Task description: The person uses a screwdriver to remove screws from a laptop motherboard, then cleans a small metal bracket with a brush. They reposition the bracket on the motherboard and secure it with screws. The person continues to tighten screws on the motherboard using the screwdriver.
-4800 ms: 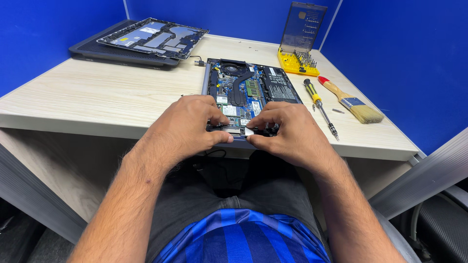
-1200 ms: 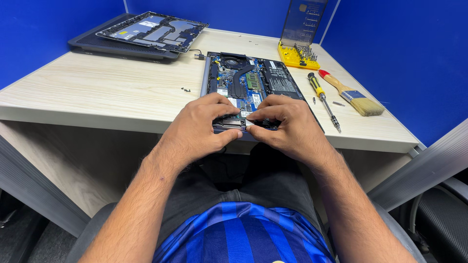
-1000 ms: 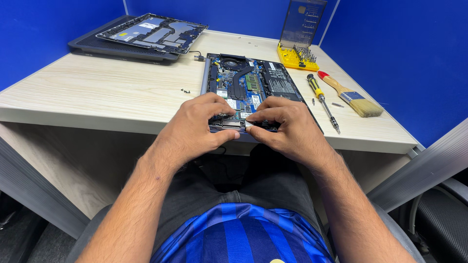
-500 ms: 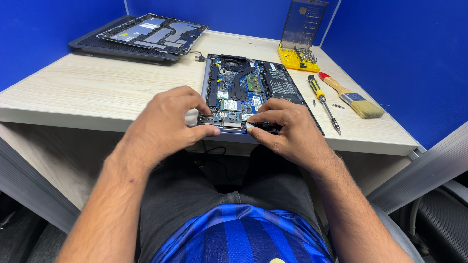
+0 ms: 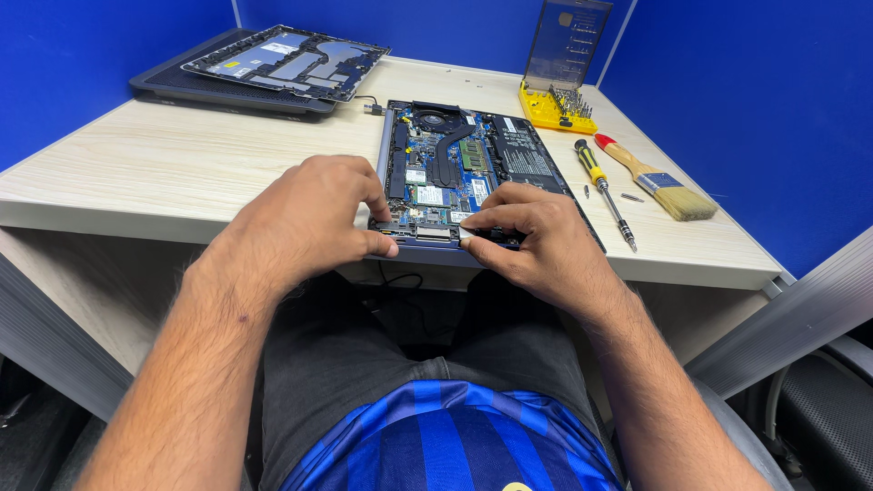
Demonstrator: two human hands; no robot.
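An opened laptop base [image 5: 455, 164] lies on the wooden desk [image 5: 182, 164] with its circuit board, fan and black battery exposed. My left hand [image 5: 305, 218] rests on its near left corner, thumb and fingers pressing the front edge. My right hand [image 5: 532, 241] sits at the near right, fingertips pinching a small part on the board's front edge. The part itself is mostly hidden by my fingers.
A removed bottom cover [image 5: 286, 59] lies on a dark laptop lid [image 5: 164, 82] at the back left. A yellow bit set with clear lid [image 5: 559, 95] stands at the back. A screwdriver [image 5: 605, 191], a paintbrush [image 5: 655, 177] and loose screws lie right.
My left hand has slid left from the middle of the laptop's front edge to its near left corner, uncovering more of the board. The right hand has stayed put.
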